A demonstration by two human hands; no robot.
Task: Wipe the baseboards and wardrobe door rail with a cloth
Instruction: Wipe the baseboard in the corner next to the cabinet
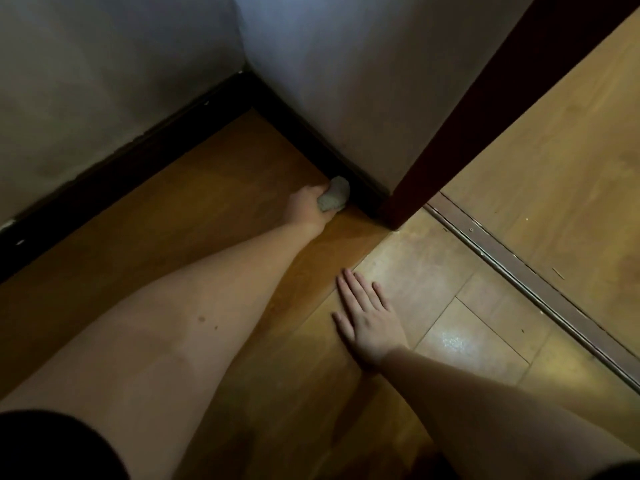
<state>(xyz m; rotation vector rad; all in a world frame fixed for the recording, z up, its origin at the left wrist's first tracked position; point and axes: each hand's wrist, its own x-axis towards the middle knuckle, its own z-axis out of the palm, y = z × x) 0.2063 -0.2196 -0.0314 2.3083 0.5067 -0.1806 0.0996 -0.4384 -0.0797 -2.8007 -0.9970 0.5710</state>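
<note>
Dim corner of a room, and we're looking straight down at a warm brown wooden floor where two pale grey walls meet. Dark baseboards run along the foot of both walls: the left baseboard stretches off toward the lower left, the right baseboard angles down from the corner to a dark reddish-brown door frame. And there's the action, right at that second strip: the left hand is reaching far forward, arm fully stretched, fingers curled around a small bunched-up grey cloth. The cloth is pressed up against the lower end of the right baseboard, just short of the door frame, sitting where baseboard meets floor. Closer to us, the right hand lies flat on the floorboards, palm down, fingers straight and slightly fanned, holding nothing, well apart from the cloth. Off to the right, a brown floor rail with a visible screw runs diagonally from the base of the door frame toward the lower right edge, with lighter wood flooring beyond it. A bright sheen sits on the boards between the right hand and the rail. Dark fabric shows at the bottom left corner, by the upper arm.
</note>
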